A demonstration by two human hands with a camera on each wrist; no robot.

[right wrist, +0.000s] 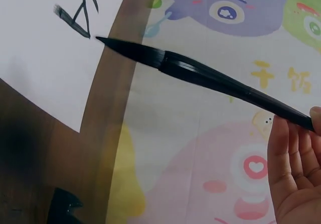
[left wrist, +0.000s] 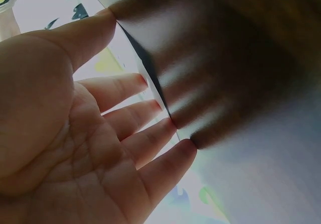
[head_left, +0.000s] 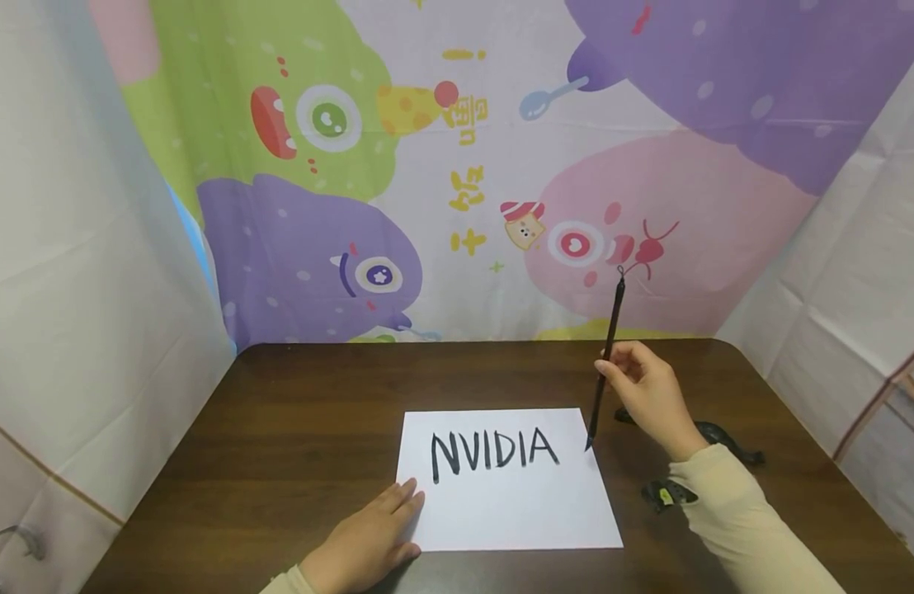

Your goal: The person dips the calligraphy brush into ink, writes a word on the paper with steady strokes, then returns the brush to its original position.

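Note:
A sheet of white paper [head_left: 516, 516] lies on the table, with "NVIDIA" written in black strokes [head_left: 494, 452] across its upper half. My left hand [head_left: 368, 532] rests at the sheet's lower left edge. Its fingers [left wrist: 123, 91] are extended, their tips touching down in the left wrist view. With fingertips and thumb, my right hand [head_left: 653, 396] pinches a black writing brush [head_left: 614, 318] by its handle. The brush leans, its dark pointed bristles [right wrist: 133, 52] down by the paper's right edge, to the right of the final "A". Whether the tip touches the sheet, I cannot tell.
Behind and under my right forearm lies a dark curved object [head_left: 727, 441], partly hidden. Near it sits a small black item [head_left: 659, 495] with a yellow-green mark. A cartoon-printed cloth [head_left: 472, 305] hangs along the brown table's [head_left: 294, 429] back edge; pale cloth flanks both sides.

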